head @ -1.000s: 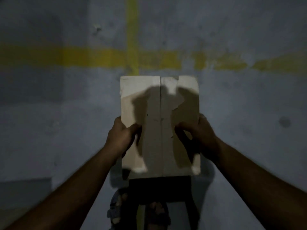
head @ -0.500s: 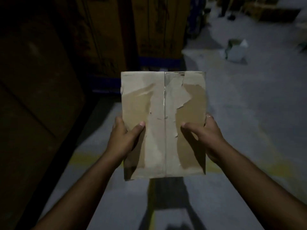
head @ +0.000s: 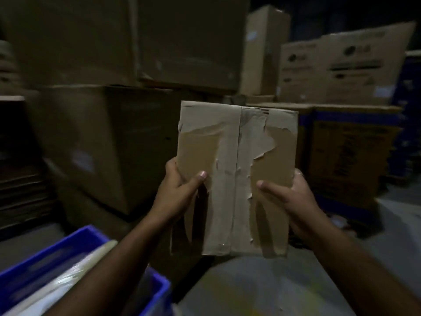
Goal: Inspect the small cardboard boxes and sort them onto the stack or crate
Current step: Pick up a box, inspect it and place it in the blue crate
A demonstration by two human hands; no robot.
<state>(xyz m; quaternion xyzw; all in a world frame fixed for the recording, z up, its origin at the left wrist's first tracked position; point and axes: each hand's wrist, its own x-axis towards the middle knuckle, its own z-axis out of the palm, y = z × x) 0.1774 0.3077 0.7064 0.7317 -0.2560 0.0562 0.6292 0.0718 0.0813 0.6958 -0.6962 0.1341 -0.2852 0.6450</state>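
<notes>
I hold a small brown cardboard box (head: 234, 156) upright in front of me, its face showing a central seam and torn, peeling tape. My left hand (head: 177, 192) grips its lower left edge with the thumb across the front. My right hand (head: 293, 199) grips the lower right edge the same way. A blue plastic crate (head: 88, 238) sits at the bottom left, under my left forearm, with pale wrapped items inside. A stack of large cardboard boxes (head: 109, 137) rises behind and left of the held box.
More big printed cartons (head: 348, 69) stand at the back right on blue-banded boxes (head: 350, 151). Flat cardboard sheets (head: 20, 192) are piled at the far left. Grey floor (head: 262, 286) shows at the bottom right. The scene is dim.
My view swung from the floor up toward the carton stacks, and the blue crate came into sight at the bottom left. Both hands kept the same hold on the box.
</notes>
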